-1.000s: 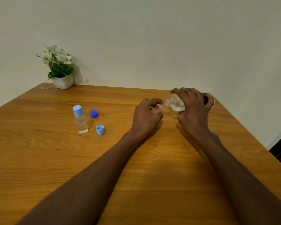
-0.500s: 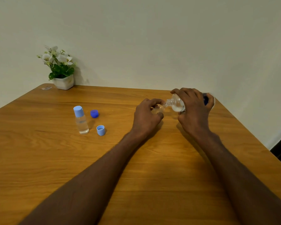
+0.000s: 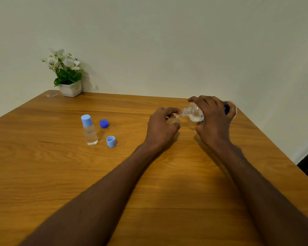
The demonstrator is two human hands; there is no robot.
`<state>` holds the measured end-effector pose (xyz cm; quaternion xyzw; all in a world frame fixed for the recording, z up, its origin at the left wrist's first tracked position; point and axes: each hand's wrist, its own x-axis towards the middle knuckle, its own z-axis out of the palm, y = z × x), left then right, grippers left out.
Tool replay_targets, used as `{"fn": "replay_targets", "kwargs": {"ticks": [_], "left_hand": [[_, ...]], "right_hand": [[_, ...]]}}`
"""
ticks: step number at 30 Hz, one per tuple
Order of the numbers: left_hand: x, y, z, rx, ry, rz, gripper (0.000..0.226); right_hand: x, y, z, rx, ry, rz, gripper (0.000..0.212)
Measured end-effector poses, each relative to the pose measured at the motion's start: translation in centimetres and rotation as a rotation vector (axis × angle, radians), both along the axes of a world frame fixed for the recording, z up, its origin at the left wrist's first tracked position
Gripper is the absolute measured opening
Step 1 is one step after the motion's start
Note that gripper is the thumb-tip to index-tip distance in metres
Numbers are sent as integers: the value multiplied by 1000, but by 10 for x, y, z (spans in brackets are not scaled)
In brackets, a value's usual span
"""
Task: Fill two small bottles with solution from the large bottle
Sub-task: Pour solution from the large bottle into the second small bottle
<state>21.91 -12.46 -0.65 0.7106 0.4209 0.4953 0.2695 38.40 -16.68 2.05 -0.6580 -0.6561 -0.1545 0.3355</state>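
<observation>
My right hand grips the large clear bottle, tipped on its side with its threaded neck pointing left. The neck meets the mouth of a small clear bottle that my left hand wraps around; most of that bottle is hidden by my fingers. A second small bottle stands upright at the left with a light blue cap on and clear liquid inside. Beside it lie a dark blue cap and a light blue cap, open side up.
The wooden table ends close behind my right hand at its far right corner. A white pot of flowers stands in the far left corner against the wall, with a small clear scrap next to it.
Both hands and both bottles hold the same pose as before. Only the view has shifted slightly.
</observation>
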Motion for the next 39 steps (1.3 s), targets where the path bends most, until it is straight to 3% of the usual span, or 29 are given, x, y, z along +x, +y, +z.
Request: {"fn": "replay_targets", "kwargs": {"ticks": [39], "left_hand": [[1, 1, -1, 0, 7, 4, 47]], "right_hand": [[0, 2, -1, 3, -7, -9, 86]]}}
